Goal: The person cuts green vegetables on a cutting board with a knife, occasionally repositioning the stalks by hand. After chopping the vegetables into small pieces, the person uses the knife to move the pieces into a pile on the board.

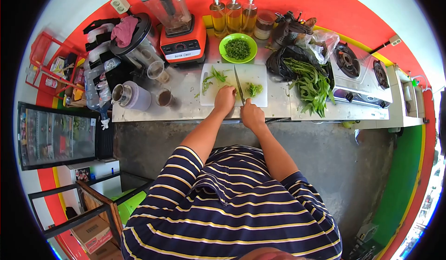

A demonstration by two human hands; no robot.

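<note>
A white cutting board (258, 72) lies on the metal counter below me. My right hand (252, 115) is wrapped round the handle of a knife (238, 81), whose blade points away across the board. Just left of the blade, my left hand (225, 100) is closed on green leaves, mostly hidden by the fingers. A heap of chopped greens (253, 89) sits to the right of the blade. Long loose leaves (216, 75) lie on the board's left half. Behind the board, a bright green bowl (253, 52) holds finely cut greens (238, 49).
To the right, leafy stems (312, 86) spill from a black plastic bag (278, 64) beside a gas stove (362, 81). An orange blender (183, 46), a glass of brown liquid (164, 97) and a lidded container (137, 97) stand left. Oil bottles (233, 16) line the back.
</note>
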